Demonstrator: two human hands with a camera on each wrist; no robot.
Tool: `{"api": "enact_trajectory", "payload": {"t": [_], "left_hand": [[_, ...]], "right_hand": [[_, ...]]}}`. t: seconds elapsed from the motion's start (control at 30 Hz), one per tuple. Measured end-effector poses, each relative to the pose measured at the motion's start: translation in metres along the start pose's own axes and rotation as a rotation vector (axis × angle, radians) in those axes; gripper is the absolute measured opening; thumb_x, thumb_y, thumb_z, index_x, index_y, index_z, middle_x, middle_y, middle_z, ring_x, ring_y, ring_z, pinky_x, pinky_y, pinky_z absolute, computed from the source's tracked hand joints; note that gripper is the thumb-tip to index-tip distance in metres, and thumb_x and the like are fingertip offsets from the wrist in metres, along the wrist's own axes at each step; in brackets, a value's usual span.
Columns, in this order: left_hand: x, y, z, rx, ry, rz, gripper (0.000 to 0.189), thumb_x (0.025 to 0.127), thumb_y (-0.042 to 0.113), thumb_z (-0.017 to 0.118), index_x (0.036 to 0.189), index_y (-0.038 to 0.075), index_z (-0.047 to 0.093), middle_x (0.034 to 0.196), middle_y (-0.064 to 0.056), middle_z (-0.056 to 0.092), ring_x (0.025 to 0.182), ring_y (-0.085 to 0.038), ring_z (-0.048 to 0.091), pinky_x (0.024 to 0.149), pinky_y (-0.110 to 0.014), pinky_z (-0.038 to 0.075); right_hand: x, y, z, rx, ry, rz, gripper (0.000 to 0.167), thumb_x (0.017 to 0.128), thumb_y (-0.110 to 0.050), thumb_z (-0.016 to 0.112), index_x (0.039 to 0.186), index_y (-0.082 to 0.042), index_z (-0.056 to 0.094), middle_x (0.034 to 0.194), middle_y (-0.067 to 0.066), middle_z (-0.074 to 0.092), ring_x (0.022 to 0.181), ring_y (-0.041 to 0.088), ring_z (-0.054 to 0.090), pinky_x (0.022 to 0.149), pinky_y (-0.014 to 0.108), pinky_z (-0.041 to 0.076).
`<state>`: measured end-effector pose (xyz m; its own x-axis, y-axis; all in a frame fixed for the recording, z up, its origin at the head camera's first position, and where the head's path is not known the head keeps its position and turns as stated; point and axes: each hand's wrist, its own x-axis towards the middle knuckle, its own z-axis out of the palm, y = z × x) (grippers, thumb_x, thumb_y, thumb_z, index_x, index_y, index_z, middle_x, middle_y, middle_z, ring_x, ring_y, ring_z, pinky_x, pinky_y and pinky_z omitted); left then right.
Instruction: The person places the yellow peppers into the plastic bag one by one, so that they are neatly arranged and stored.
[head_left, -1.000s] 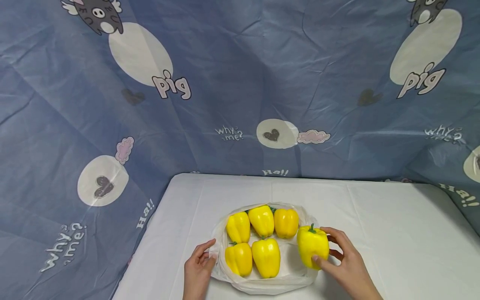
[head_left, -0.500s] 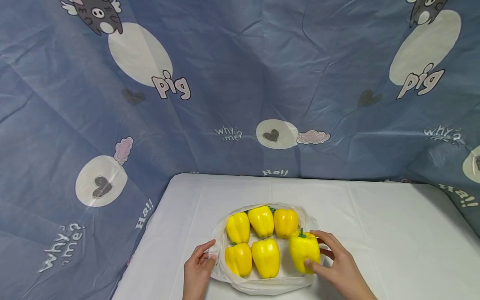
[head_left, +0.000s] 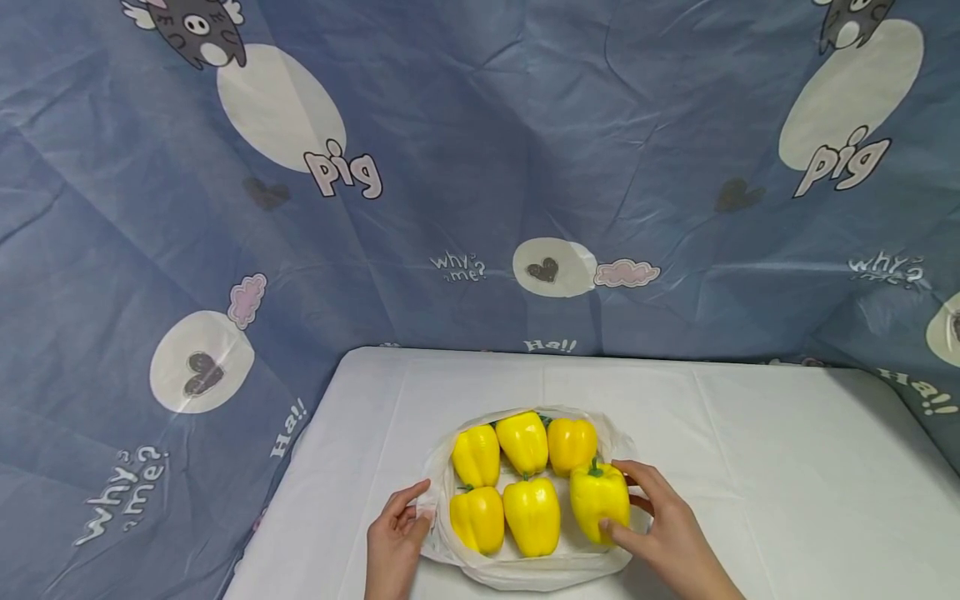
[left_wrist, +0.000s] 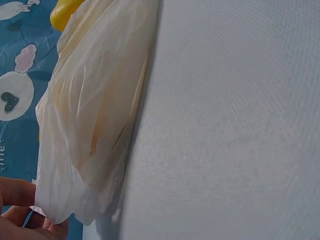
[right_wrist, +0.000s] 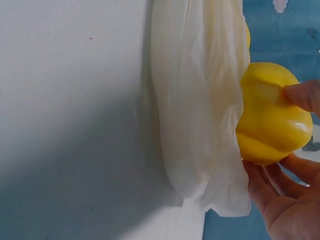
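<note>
A white plastic bag (head_left: 540, 577) lies wide open on the table with several yellow bell peppers (head_left: 532, 517) inside, in two rows. My left hand (head_left: 397, 533) pinches the bag's left rim between thumb and fingers, as the left wrist view also shows at the bag's edge (left_wrist: 60, 200). With my right hand (head_left: 667, 533) I grip a yellow bell pepper (head_left: 597, 504) by its side, stem up, at the right end of the front row. In the right wrist view this held pepper (right_wrist: 272, 117) is partly hidden behind the bag's wall.
A white-covered table (head_left: 810, 467) extends to both sides of the bag and behind it. Blue patterned cloth (head_left: 465, 167) hangs beyond the table's back edge and along its left side.
My right hand has carried the yellow bell pepper leftward and slightly down over the bag, toward the front row. The left hand has stayed at the rim.
</note>
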<state>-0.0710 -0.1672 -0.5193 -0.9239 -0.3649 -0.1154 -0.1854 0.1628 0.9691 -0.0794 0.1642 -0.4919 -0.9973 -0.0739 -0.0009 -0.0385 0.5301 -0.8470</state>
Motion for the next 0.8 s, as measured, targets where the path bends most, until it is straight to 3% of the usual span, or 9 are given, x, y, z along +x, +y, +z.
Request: {"api": "enact_trajectory", "payload": {"t": [0.23,0.8], "left_hand": [[0.000,-0.001,0.000,-0.006,0.001,-0.001,0.039,0.085,-0.008,0.064,0.121,0.005,0.069,0.100,-0.010,0.060,0.072,-0.012,0.047,0.059,-0.020,0.040],[-0.001,0.000,0.000,-0.009,0.000,0.007,0.039,0.085,-0.008,0.064,0.121,0.004,0.068,0.100,-0.010,0.059,0.072,-0.011,0.047,0.059,-0.019,0.040]], "right_hand": [[0.002,-0.002,0.004,-0.010,-0.023,0.026,0.065,0.071,-0.016,0.084,0.130,-0.020,0.056,0.126,-0.004,0.054,0.111,0.017,0.052,0.092,0.037,0.050],[0.008,-0.003,0.012,-0.071,-0.087,0.106,0.068,0.067,-0.013,0.084,0.130,-0.011,0.058,0.117,0.001,0.062,0.105,0.018,0.059,0.088,0.035,0.052]]}}
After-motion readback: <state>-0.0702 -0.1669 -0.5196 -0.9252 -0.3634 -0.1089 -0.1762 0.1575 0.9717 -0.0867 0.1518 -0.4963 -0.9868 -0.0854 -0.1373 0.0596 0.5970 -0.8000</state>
